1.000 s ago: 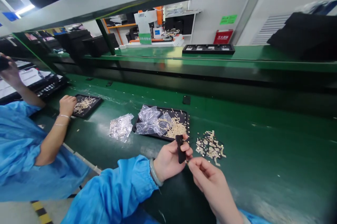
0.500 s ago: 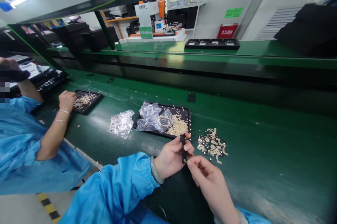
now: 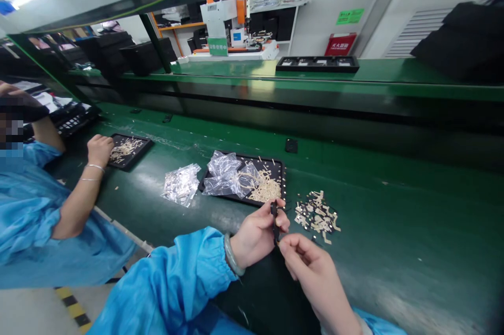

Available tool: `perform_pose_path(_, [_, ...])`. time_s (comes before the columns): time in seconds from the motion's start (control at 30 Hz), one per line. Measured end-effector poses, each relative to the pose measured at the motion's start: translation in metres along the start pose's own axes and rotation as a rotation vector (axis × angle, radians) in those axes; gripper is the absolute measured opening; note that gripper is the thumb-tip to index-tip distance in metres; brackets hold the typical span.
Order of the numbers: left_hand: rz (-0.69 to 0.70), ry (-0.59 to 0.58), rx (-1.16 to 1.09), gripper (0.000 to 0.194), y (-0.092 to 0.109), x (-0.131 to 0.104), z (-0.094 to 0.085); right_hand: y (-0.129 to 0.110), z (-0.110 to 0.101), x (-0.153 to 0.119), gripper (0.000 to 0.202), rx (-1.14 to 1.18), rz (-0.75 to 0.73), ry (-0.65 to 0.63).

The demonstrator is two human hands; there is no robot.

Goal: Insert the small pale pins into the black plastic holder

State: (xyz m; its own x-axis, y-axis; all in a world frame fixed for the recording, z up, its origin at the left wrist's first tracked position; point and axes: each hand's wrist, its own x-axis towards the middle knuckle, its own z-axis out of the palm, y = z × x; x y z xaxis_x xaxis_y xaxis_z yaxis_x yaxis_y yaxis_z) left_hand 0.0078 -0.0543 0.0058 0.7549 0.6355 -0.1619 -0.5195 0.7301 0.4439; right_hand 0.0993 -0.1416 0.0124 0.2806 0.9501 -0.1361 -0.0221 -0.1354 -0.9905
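My left hand [image 3: 258, 232], with a pale bangle at the wrist, is closed around a small narrow black part [image 3: 275, 223] held on end. Against the lower end of that part, my right hand [image 3: 309, 261] pinches with thumb and forefinger; whatever lies between the fingertips is too small to make out. Just beyond my hands is a black tray [image 3: 244, 199] holding clear plastic bags [image 3: 224, 175] and a heap of small beige strips [image 3: 265, 185]. To the right, a loose pile of beige and black pieces [image 3: 318, 217] lies on the green bench [image 3: 394, 230].
A clear bag of small parts [image 3: 181, 184] lies left of the tray. Farther left, a co-worker's hand [image 3: 100, 150] is at another black tray [image 3: 136, 159]. A small black piece [image 3: 291, 145] lies near the ledge, where a long compartment tray [image 3: 317, 64] stands.
The black part in my left hand has turned slightly and looks narrower. Both my hands stay in almost the same place.
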Motion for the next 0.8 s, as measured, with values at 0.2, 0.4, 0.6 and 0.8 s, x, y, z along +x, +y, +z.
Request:
perform_pose_path(0.2, [-0.008,-0.007,0.032,0.021,0.0001,-0.0011,0.0003,0.0016,-0.0007,0.0010,0.037,-0.016,0.007,0.007])
perform_pose_path(0.4, [0.005,0.022,0.129,0.023,0.0010,-0.0023,0.0024,-0.0017,-0.0017,0.0011,0.037,-0.077,-0.035,0.030])
perform_pose_path(0.6, [0.033,0.069,0.131,0.021,0.0006,-0.0037,0.0064,-0.0028,-0.0045,0.0006,0.035,-0.036,-0.029,0.036])
perform_pose_path(0.8, [0.116,0.111,0.201,0.022,-0.0006,-0.0055,0.0062,-0.0021,-0.0071,-0.0005,0.035,-0.031,-0.003,0.003])
